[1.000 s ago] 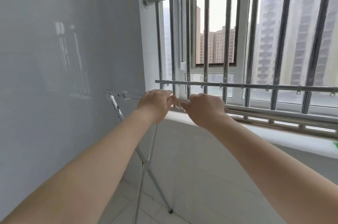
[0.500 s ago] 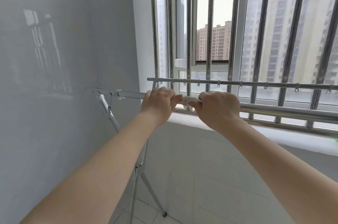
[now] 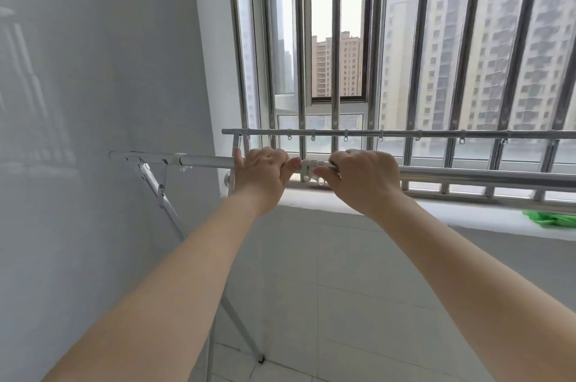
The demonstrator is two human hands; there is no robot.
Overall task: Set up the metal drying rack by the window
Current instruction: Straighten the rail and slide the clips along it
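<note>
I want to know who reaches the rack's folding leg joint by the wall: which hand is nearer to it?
Left. The left hand grips the rail just right of the leg joint; the right hand grips farther right, beyond the white collar.

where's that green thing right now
The green object lies on the white window sill at the far right of the head view, below the rack's rail, beyond the right hand.

A green item (image 3: 558,219) lies on the white sill (image 3: 467,218) below barred glass.
</note>
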